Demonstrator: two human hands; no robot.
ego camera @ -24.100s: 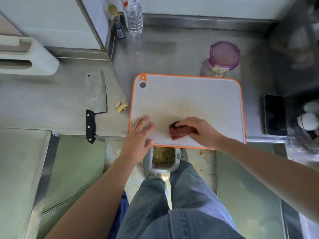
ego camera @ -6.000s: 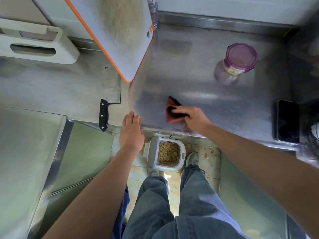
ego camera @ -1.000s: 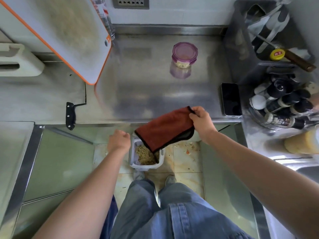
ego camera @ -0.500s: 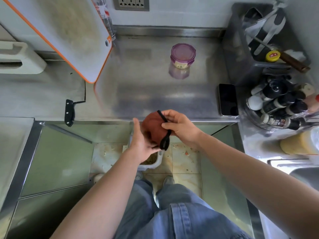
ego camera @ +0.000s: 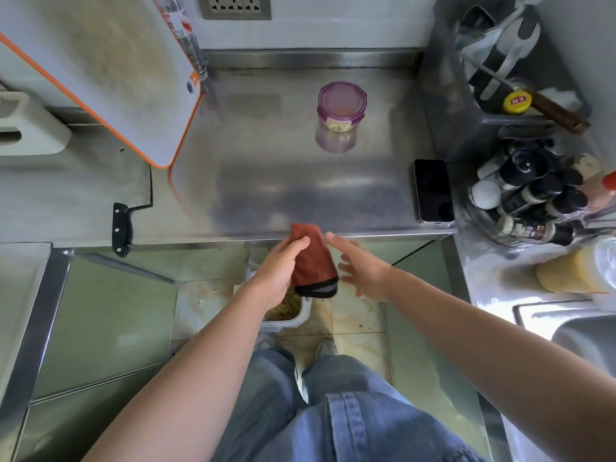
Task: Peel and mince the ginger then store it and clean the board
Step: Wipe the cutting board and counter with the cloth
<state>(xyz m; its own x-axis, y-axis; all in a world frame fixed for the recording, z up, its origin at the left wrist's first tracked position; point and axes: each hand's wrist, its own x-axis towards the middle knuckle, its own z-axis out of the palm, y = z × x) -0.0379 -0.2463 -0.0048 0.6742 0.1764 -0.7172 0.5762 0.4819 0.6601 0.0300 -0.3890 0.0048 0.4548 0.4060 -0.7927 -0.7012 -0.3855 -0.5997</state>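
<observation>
Board: the orange-edged board stands tilted at the far left, leaning back against the wall, its lower corner on the steel desk.
Knife: the knife lies just right of the board's corner; its black handle reaches past the near edge of the desk, and most of the blade is hidden behind the board.
Left hand: the left hand hangs over the near edge of the desk, its grip clamped on a folded red cloth, with the fingers curled over the cloth's top.
Bin: a white bin sits on the floor under the left hand, with yellowish-brown scraps inside.
Jar: the jar stands upright at the far middle of the desk, well apart from the hands; its purple lid is on and pale bits show under the lid.
Right hand: the right hand is just right of the cloth, its grip apart, fingers spread and holding nothing.
Phone: a dark phone lies flat near the right end of the desk.
Bottles: black-capped bottles crowd together right of the phone.
</observation>
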